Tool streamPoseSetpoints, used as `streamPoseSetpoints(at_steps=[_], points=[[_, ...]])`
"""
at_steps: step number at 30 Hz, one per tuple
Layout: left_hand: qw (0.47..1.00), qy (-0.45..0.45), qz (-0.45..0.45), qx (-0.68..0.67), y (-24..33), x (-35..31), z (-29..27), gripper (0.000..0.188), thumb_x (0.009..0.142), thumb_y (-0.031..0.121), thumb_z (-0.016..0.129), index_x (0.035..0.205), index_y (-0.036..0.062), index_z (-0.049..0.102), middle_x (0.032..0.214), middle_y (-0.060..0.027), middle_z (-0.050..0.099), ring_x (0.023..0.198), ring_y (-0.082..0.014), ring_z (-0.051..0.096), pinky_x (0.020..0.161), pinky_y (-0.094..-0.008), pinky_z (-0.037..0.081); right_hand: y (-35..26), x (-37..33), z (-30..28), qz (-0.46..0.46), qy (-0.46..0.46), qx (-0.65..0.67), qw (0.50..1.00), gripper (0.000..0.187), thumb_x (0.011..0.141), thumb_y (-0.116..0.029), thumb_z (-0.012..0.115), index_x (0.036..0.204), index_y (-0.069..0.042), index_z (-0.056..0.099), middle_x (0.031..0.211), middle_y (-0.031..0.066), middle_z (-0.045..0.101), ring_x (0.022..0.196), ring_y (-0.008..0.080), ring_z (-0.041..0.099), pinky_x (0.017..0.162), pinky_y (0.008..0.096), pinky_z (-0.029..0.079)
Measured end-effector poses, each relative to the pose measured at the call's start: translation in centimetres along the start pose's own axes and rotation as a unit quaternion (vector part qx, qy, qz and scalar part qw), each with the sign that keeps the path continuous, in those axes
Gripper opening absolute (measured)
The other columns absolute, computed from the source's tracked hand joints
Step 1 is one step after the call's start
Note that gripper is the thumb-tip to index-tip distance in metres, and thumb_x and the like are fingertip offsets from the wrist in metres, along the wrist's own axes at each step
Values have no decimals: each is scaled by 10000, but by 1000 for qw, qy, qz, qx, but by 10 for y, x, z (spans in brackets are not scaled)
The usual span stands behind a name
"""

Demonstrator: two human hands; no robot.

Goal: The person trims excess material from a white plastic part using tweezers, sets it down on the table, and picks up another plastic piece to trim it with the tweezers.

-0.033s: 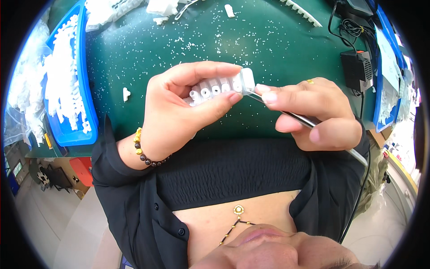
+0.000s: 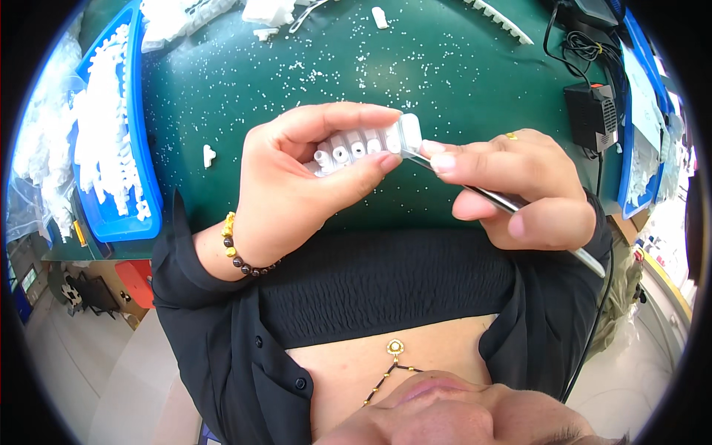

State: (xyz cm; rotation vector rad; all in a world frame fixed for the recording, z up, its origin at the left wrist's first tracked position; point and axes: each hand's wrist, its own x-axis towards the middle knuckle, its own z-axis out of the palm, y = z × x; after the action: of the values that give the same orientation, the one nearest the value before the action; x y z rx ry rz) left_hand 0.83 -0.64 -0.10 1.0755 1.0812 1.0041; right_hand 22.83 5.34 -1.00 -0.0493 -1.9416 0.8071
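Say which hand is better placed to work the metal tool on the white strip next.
Probably the right hand: it grips the metal tool, whose tip is at the right end of the white strip. The left hand is busy holding that strip.

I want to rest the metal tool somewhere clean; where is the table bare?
Mostly bare: the patch between the right hand, white toothed strip and black box. Crowded: the far middle, strewn with white crumbs, and the left, by the blue tray.
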Motion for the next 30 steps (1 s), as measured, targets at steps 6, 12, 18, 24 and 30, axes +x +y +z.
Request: streamPoseSetpoints(at_steps=[6,12,18,24,30], points=[[999,-7,1,41,5,-4,0,337,784,-46,714,1107,-45,617,1025,-93,666,883,-103,630,767,-220,508,-11,13,-8,59,-142,-20,988,360,804,77,658,927,-68,352,965,294,627,769,372,701,547,368,594],[998,5,23,49,1,-3,2,324,786,-47,715,1094,-49,617,1013,-97,668,883,-108,632,767,-223,513,-11,7,-3,11,-127,-72,989,390,780,109,666,903,-66,340,999,309,613,806,380,698,500,350,586],[998,36,31,40,-3,-3,4,282,770,-41,734,1043,-35,662,926,-53,683,779,-50,614,657,-178,500,-17,7,1,6,-129,-145,981,421,758,104,695,906,-76,345,1023,314,605,789,373,700,467,337,571],[996,19,0,89,1,-4,2,300,787,-47,718,1072,-49,625,981,-92,675,838,-91,629,717,-204,511,-15,7,4,46,-112,-131,984,405,747,101,706,885,-77,370,1040,314,613,682,341,691,431,319,525],[992,24,20,119,-2,-6,0,284,780,-41,729,1050,-41,639,952,-82,675,811,-85,627,688,-195,507,-13,9,0,199,-38,34,979,275,829,78,637,861,-69,407,938,240,650,735,288,687,593,294,574]])
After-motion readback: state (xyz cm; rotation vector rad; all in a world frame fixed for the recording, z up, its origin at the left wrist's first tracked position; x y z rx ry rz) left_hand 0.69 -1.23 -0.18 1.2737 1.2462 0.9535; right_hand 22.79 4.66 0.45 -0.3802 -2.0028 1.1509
